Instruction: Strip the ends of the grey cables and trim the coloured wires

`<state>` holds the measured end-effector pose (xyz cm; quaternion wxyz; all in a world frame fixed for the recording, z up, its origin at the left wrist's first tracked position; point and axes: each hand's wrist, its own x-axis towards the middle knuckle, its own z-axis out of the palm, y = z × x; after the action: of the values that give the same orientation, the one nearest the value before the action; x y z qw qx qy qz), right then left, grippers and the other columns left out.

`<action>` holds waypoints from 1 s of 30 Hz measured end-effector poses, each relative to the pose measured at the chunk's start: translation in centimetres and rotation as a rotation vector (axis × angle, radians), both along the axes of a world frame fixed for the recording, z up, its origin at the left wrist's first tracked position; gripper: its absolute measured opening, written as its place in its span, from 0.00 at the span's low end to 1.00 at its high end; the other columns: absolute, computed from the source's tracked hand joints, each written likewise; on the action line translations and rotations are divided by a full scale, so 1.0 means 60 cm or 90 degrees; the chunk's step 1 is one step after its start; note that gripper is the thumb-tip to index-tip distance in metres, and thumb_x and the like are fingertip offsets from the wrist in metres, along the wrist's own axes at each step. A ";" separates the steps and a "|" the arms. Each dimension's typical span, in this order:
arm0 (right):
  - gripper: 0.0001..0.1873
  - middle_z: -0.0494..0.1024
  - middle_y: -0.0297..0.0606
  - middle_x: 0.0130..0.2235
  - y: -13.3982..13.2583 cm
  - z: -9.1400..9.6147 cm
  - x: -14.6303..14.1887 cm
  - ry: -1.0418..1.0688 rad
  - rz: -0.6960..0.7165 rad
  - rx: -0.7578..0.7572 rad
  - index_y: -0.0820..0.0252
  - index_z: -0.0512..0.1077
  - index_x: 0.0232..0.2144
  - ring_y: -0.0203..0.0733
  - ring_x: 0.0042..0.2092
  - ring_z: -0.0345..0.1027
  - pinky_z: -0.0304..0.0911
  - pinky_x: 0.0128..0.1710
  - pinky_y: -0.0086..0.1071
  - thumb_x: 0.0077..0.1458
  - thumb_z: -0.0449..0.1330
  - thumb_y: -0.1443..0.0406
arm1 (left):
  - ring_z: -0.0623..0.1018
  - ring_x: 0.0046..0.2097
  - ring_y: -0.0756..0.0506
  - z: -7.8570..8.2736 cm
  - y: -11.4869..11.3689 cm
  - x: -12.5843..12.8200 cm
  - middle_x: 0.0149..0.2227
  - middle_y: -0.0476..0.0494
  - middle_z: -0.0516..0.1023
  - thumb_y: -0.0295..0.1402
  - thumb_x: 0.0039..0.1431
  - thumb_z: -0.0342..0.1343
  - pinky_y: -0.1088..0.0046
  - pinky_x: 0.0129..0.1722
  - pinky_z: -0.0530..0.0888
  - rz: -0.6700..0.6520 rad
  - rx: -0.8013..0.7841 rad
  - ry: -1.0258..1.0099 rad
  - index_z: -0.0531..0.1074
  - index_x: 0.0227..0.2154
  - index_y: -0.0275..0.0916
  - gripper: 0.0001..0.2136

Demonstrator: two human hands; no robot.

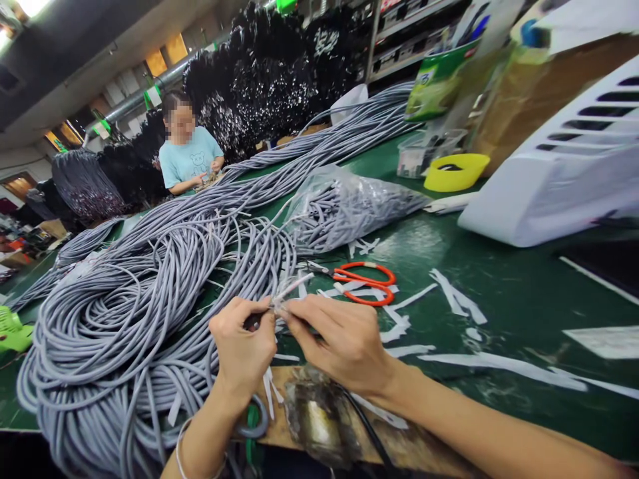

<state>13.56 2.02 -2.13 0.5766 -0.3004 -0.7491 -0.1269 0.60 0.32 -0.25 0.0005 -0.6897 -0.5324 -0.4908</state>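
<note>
Two bare hands meet over the green table [504, 286], fingertips almost touching at a thin whitish piece [299, 284]. The left hand [244, 346] pinches it between thumb and forefinger; the right hand [344, 336] has its fingertips closed on it just beside — too small and blurred to tell its parts. Its free tip points away from the person, near the scissors [344, 274] with red-orange handles. Left of the hands, grey cables [124, 299] lie in a big looped heap, and beyond the scissors a clear plastic bag [344, 206] holds short grey lengths. White strips [459, 299] are scattered to the right. Across the table, a person in a light blue shirt [192, 163] works with both hands — well apart from these.
</note>
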 end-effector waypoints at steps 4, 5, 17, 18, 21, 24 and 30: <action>0.12 0.67 0.28 0.15 -0.020 -0.012 -0.005 0.021 0.154 0.096 0.55 0.66 0.24 0.32 0.18 0.61 0.54 0.20 0.26 0.57 0.50 0.70 | 0.75 0.25 0.48 -0.003 0.018 -0.006 0.22 0.45 0.78 0.25 0.44 0.57 0.73 0.28 0.71 0.057 -0.118 -0.049 0.76 0.21 0.35 0.03; 0.12 0.66 0.27 0.15 -0.023 -0.013 -0.005 0.025 0.176 0.109 0.54 0.66 0.24 0.32 0.18 0.61 0.55 0.20 0.26 0.57 0.49 0.70 | 0.75 0.25 0.47 -0.003 0.023 -0.008 0.22 0.45 0.78 0.27 0.43 0.58 0.73 0.29 0.71 0.065 -0.155 -0.076 0.76 0.20 0.35 0.02; 0.09 0.75 0.34 0.24 0.015 0.015 0.019 0.006 -0.067 -0.048 0.59 0.73 0.27 0.36 0.26 0.65 0.56 0.29 0.30 0.54 0.54 0.72 | 0.68 0.18 0.54 0.016 0.019 -0.014 0.19 0.48 0.74 0.30 0.45 0.58 0.80 0.21 0.67 -0.138 -0.253 -0.406 0.75 0.27 0.31 0.07; 0.10 0.75 0.34 0.25 0.015 0.014 0.019 -0.002 -0.080 -0.047 0.59 0.73 0.28 0.36 0.26 0.65 0.56 0.29 0.30 0.55 0.53 0.72 | 0.67 0.18 0.55 0.016 0.019 -0.013 0.20 0.48 0.74 0.30 0.45 0.58 0.80 0.20 0.66 -0.142 -0.258 -0.409 0.75 0.27 0.31 0.07; 0.10 0.75 0.35 0.25 0.014 0.011 0.017 -0.008 -0.105 -0.050 0.59 0.74 0.29 0.36 0.27 0.64 0.55 0.28 0.29 0.55 0.53 0.72 | 0.66 0.17 0.55 0.016 0.017 -0.011 0.19 0.48 0.74 0.31 0.45 0.59 0.81 0.18 0.64 -0.150 -0.270 -0.416 0.74 0.27 0.31 0.08; 0.09 0.75 0.35 0.25 0.014 0.009 0.013 -0.002 -0.105 -0.055 0.61 0.74 0.29 0.36 0.27 0.65 0.55 0.27 0.29 0.56 0.54 0.70 | 0.65 0.16 0.56 0.016 0.015 -0.010 0.19 0.48 0.73 0.32 0.46 0.59 0.81 0.16 0.63 -0.162 -0.283 -0.421 0.74 0.27 0.31 0.08; 0.10 0.75 0.35 0.24 0.013 0.007 0.009 0.006 -0.105 -0.070 0.62 0.73 0.28 0.35 0.26 0.67 0.54 0.26 0.28 0.57 0.53 0.68 | 0.64 0.16 0.56 0.014 0.013 -0.010 0.19 0.49 0.72 0.32 0.48 0.57 0.82 0.16 0.63 -0.167 -0.279 -0.415 0.74 0.27 0.31 0.08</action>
<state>14.11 2.81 -1.74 0.5503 -0.3932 -0.7249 -0.1310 0.02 1.07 0.57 -0.3778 -0.5437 -0.5040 -0.5547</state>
